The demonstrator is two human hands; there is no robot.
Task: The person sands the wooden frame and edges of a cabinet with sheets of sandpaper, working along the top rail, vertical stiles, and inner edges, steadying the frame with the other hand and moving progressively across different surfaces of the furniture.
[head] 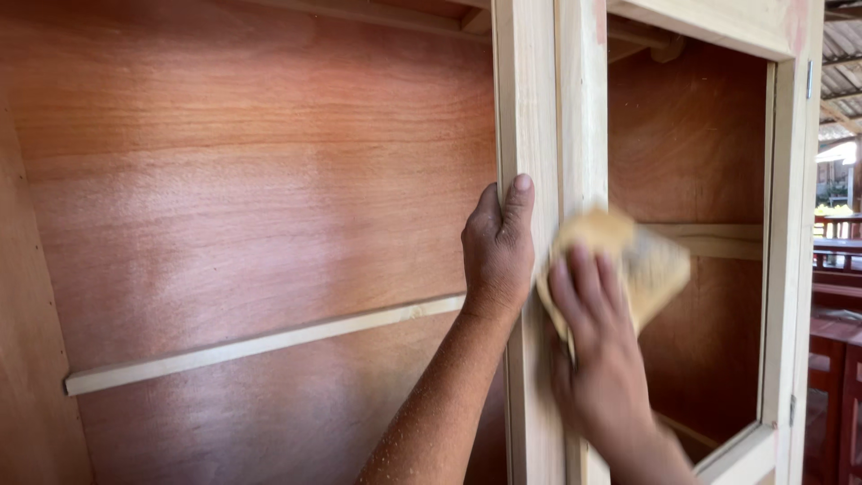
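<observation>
My left hand (496,251) grips the pale wooden upright (526,108) of a cabinet frame, thumb on its front face and fingers wrapped behind. My right hand (597,359) presses a folded tan sheet of sandpaper (651,260) flat against the neighbouring upright (584,108), which belongs to an open door frame. The sandpaper and right hand are blurred. Fine sawdust speckles my left forearm.
The cabinet has a reddish plywood back panel (251,180) with a pale shelf-support strip (260,344) running across it. The door frame's outer stile (790,224) stands at the right. Dark red wooden furniture (835,296) sits beyond it, outdoors.
</observation>
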